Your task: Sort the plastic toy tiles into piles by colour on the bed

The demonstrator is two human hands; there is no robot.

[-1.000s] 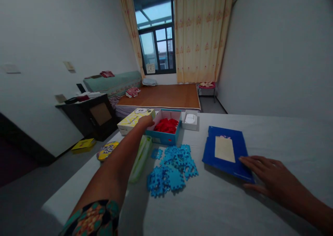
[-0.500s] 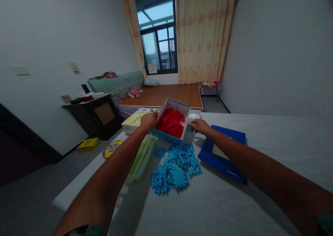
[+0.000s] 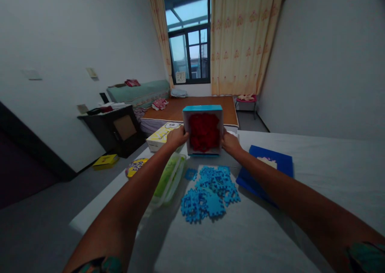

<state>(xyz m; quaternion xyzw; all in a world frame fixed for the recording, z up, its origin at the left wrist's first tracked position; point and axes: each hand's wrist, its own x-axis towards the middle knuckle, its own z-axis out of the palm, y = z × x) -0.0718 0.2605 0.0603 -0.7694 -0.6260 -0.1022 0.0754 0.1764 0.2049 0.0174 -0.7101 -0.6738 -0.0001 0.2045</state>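
Observation:
A blue-edged open box point(image 3: 202, 108) is tilted up steeply, its open side facing me. Red pieces point(image 3: 204, 132) fill much of it; their exact shape is blurred. My left hand point(image 3: 178, 138) grips the box's left side, and my right hand point(image 3: 231, 142) grips its right side. On the white table in front of the box lies a loose heap of blue toothed puzzle pieces point(image 3: 210, 188). Left of the heap is a clear plastic container point(image 3: 171, 178) with green contents, partly behind my left forearm.
A yellow-and-white box point(image 3: 161, 138) stands behind my left hand, and a yellow-and-purple packet point(image 3: 136, 167) lies near the table's left edge. Under my right forearm is a blue flat box point(image 3: 273, 162). A bed point(image 3: 192, 108) lies beyond the table point(image 3: 331, 172).
The box has swung from a slanted, flatter pose to nearly upright, facing me. Both hands have kept hold of it, and the right hand now sits against its side. The view has shifted slightly.

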